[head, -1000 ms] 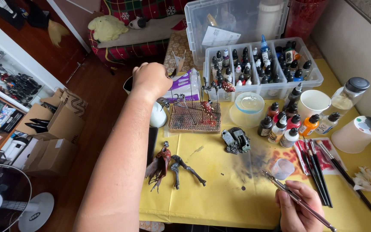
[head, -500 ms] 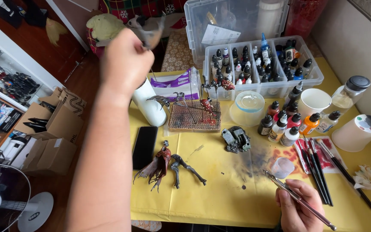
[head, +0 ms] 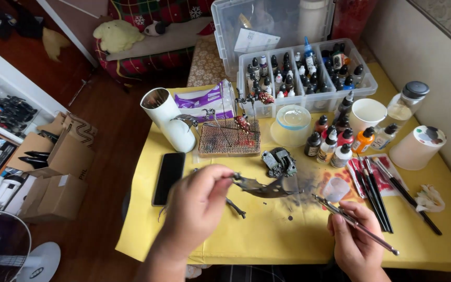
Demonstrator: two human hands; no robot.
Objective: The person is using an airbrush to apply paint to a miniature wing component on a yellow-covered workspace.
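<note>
My left hand [head: 197, 206] pinches a thin, dark, wing-shaped miniature part [head: 264, 186] and holds it level above the yellow table cover [head: 277, 235]. My right hand [head: 353, 240] grips a slender metal tool like an airbrush or brush [head: 353, 222], its tip pointing up-left toward the dark part, a short gap away. A grey model body [head: 279, 161] sits on the table just behind the part. Another dark model piece [head: 234, 206] lies partly hidden under my left hand.
A black phone [head: 169, 176] lies at the left. A wire mesh rack [head: 229, 137] with small painted parts, a white tube [head: 168, 119], paint bottles [head: 335, 141], clear bins [head: 304, 68], cups [head: 366, 114], brushes [head: 374, 188] and a crumpled tissue [head: 428, 198] crowd the back and right.
My left hand came down from the raised position at the back left to the table's front, now holding the dark part before the tool tip. My right hand stayed almost still.
</note>
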